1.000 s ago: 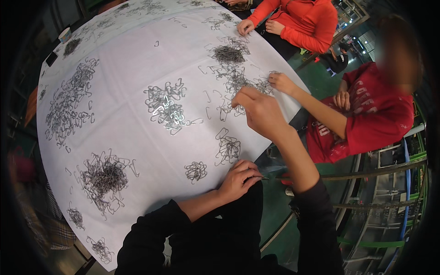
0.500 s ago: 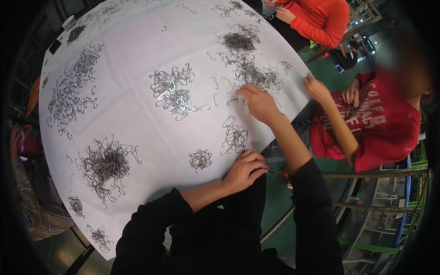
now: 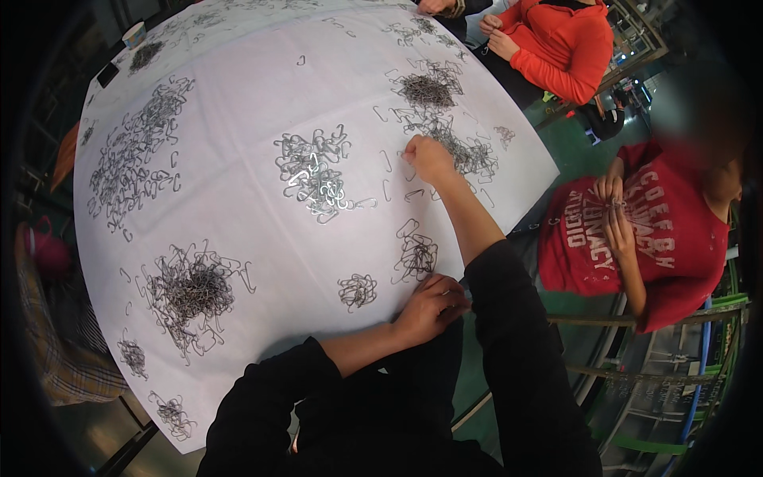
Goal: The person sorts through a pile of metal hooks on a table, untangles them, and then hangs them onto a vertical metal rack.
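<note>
My right hand reaches over the white-covered table, its thumb and fingers pinched together beside loose bent wire hooks; what is between the fingertips is too small to tell. Just beyond it lies a tangled pile of wire hooks. At the near table edge, my left hand rests with curled fingers, and whatever it holds is hidden. A small heap of hooks lies right by its knuckles, and a round cluster of hooks sits to its left.
More hook piles cover the table, among them a shiny middle pile and a dense one at left. A paper cup and a black flat object stand far left. A person in red sits at right, another in orange beyond.
My right hand has shifted slightly left, its fingers drawing from a spread reach into a pinch. The person in red has brought both hands together off the table. The view has tilted a little.
</note>
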Tool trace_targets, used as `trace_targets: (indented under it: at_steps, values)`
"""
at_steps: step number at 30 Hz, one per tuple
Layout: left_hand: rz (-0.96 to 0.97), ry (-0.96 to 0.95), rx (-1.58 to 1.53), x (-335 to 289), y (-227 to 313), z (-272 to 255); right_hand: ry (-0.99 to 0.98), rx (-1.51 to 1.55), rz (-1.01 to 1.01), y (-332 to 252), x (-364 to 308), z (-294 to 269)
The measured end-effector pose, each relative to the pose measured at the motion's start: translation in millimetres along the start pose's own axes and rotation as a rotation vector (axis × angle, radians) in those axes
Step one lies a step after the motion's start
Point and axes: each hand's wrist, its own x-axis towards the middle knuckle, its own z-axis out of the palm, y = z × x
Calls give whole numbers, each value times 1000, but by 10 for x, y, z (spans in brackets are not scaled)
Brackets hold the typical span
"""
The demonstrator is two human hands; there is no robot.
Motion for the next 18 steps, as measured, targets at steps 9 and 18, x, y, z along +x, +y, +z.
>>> trace_targets:
  at_steps: [9,18]
  values:
    - [-45,-29,-47,6,0,-16,-372,242,-74,45,-217,-394]
    - [-59,-60,-61,19,-2,-20,-119,-154,-428,194,-329,-225]
